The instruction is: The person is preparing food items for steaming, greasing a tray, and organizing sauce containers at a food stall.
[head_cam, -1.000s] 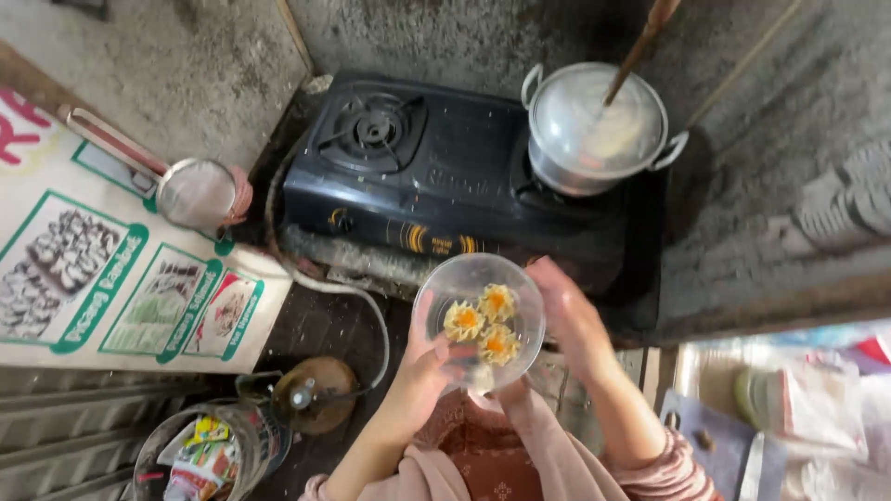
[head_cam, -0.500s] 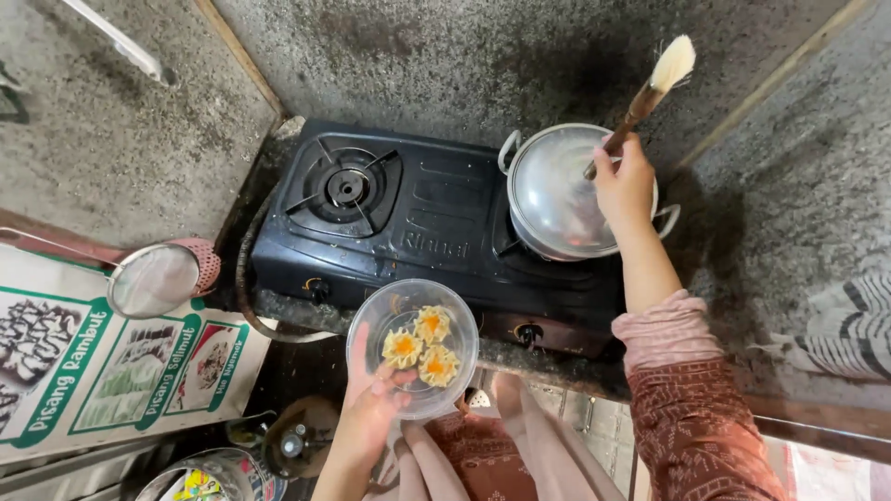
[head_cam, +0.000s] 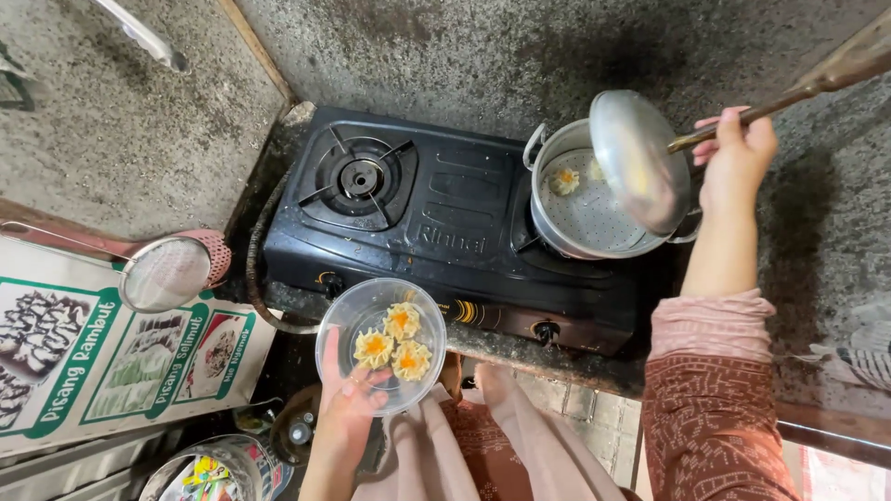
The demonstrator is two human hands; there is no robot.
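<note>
My left hand (head_cam: pixel 345 399) holds a clear glass bowl (head_cam: pixel 345 320) from below, in front of the stove. Three yellow dumplings (head_cam: pixel 393 342) with orange tops lie in it. My right hand (head_cam: pixel 736 158) grips a long wooden handle (head_cam: pixel 807 82) whose end carries the metal lid (head_cam: pixel 637 160), tilted up off the steamer pot (head_cam: pixel 587 215). The pot stands on the right burner of the black two-burner gas stove (head_cam: pixel 436 218). One dumpling (head_cam: pixel 562 179) sits on the pot's perforated tray.
The left burner (head_cam: pixel 359 176) is bare. A wire strainer (head_cam: pixel 163 273) with a pink basket behind it rests left of the stove, over a printed food banner (head_cam: pixel 111 357). Rough concrete walls close in behind and at both sides. A tin (head_cam: pixel 218 468) stands below.
My right hand has lifted the lid off the pot by its wooden handle, showing the steamer tray inside. The bowl stays in my left hand, a little lower and further left.
</note>
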